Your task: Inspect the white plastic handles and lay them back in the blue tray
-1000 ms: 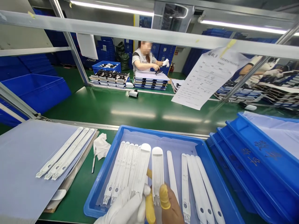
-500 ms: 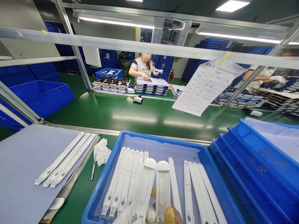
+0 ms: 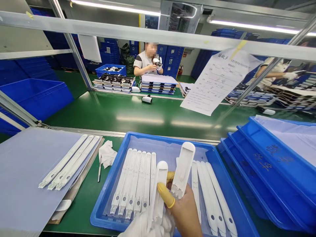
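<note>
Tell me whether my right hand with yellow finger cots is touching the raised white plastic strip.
Touching. Head view: the right hand grips the lower end of the raised white plastic strip above the blue plastic tray.

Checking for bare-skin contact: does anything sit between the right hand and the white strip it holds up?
Yes. A yellow finger cot covers the thumb of the right hand where it meets the white strip. A second yellow-covered fingertip shows behind the strip. Nothing else visible lies between them.
</note>
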Demonstrator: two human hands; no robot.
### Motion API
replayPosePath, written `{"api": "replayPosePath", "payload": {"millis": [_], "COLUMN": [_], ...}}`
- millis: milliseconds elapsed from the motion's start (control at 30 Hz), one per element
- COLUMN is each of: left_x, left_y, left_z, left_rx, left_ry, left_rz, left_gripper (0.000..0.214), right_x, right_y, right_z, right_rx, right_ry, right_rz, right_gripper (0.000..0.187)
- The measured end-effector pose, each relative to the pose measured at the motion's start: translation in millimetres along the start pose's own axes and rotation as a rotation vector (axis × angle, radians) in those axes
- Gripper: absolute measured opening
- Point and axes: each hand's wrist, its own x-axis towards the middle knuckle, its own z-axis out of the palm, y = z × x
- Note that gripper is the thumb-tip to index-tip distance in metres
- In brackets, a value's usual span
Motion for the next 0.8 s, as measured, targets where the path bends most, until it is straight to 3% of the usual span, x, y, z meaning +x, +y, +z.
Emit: {"api": "replayPosePath", "payload": {"millis": [100,233,300,433,500,567,700,800], "left_x": [-1,6,11,18,20,22,34,42], "left_y": [12,36,51,78,83,83,79,75], "left_z": [-4.8,-14.9,-15.5,-6.1,-1.0,0.7,-9.7,-22.4], "left_rx": [0.095,0.208,0.333,0.563,0.593,0.579,0.326,0.157], "left_ry": [0.065,0.213,0.299,0.216,0.162,0.213,0.461,0.558], "left_rz": [0.121,0.266,0.321,0.354,0.388,0.417,0.364,0.398], "left_gripper": [0.034,0.067,0.072,0.021,0.010,0.019,0.052,0.053], "right_x": [-1,0,-1,-6,-10,-14,-17,-15], "right_y": [0,1,2,0,-4,-7,-7,-5], "right_z": [0,1,2,6,8,9,10,8], "right_rx": [-0.017,-0.062,-0.042,-0.090,-0.141,-0.145,-0.086,-0.092], "right_ry": [0.008,-0.059,-0.097,-0.060,0.003,0.023,-0.008,0.030], "right_rz": [0.002,-0.019,-0.038,-0.054,-0.025,0.007,0.059,0.065], "right_gripper": [0.032,0.030,0.031,0.028,0.027,0.025,0.023,0.025]}}
